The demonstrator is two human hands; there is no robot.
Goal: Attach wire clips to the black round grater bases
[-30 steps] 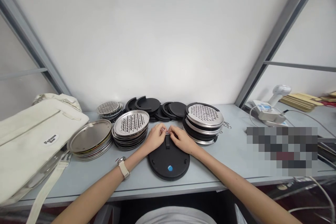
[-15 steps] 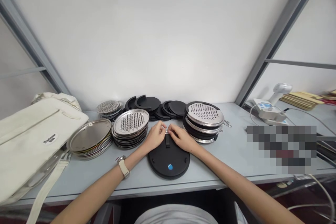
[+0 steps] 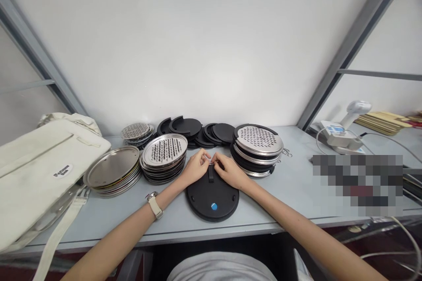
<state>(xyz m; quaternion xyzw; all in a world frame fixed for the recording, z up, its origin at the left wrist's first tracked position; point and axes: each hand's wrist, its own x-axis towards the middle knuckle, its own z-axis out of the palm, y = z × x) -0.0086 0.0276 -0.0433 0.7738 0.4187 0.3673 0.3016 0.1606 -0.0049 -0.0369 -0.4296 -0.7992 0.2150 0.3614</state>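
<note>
At a grey workbench (image 3: 263,202), my left hand (image 3: 197,166) and right hand (image 3: 229,171) are pinching a small metal piece (image 3: 211,163) atop a round black disc (image 3: 212,197).

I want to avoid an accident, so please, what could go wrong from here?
The left hand is beside a stack topped by a grater plate; a sideways slip might knock it.
The black disc lies near the table's front edge, so a strong pull could perhaps bring it over.
</note>
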